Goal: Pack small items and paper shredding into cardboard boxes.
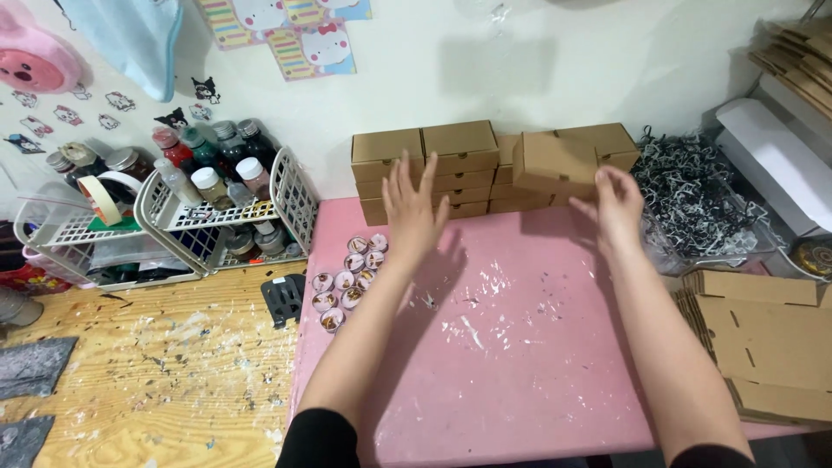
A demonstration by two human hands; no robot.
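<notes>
A person's two bare hands reach over a pink tabletop (520, 347) toward stacked brown cardboard boxes (425, 169) against the wall. The left hand (414, 208) hovers with its grip wide and fingers spread, just before the stack, holding nothing. The right hand (617, 208) touches a tilted box (555, 160); whether its grip closes on it is unclear. Small round candles (347, 282) cluster near the left wrist. The box stack's lower rows are partly hidden behind both hands.

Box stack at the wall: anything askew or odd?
Yes. One brown box at the right hand sits tilted, out of line with the squared stack of boxes. The left hand is open, holding nothing. The pink mat has white paint flecks.
</notes>
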